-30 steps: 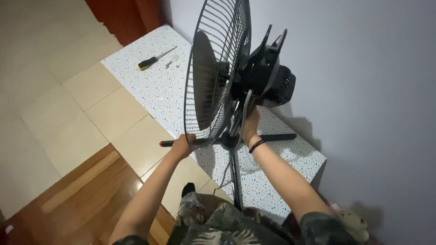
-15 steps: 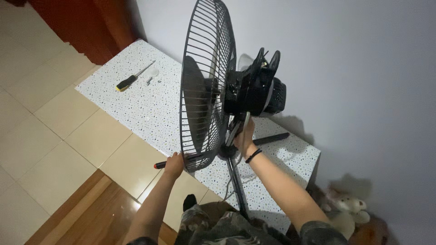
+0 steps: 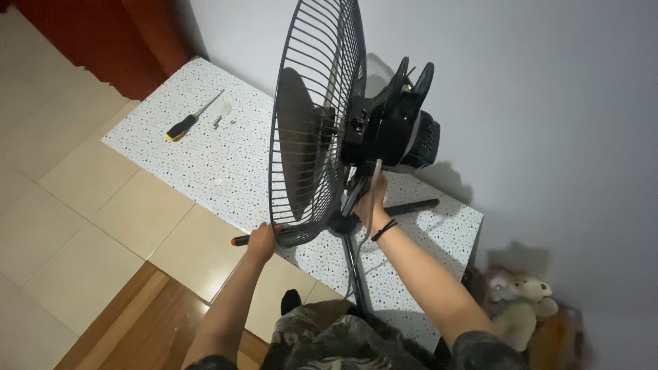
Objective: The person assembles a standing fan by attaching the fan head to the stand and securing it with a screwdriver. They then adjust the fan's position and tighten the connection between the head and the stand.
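From my feed I see a black stand fan [image 3: 343, 137] standing upright on the speckled table [image 3: 226, 161], its wire grille [image 3: 312, 123] facing left and the motor housing [image 3: 404, 133] toward the grey wall. My left hand [image 3: 262, 240] is curled around the bottom rim of the grille, fingers closed on the wire. My right hand [image 3: 370, 202] is up under the fan's neck, wrapped around what looks like a pale cable or bracket there; the shadow makes it hard to tell which. A dark band sits on that wrist. One leg of the fan's base [image 3: 411, 205] lies along the table behind the right hand. Well apart, near the table's far left corner, rests a screwdriver [image 3: 192, 118] with a yellow and black handle, a few small screws [image 3: 223, 121] just beside it. A plush toy [image 3: 521, 301] sits on the floor at the right.
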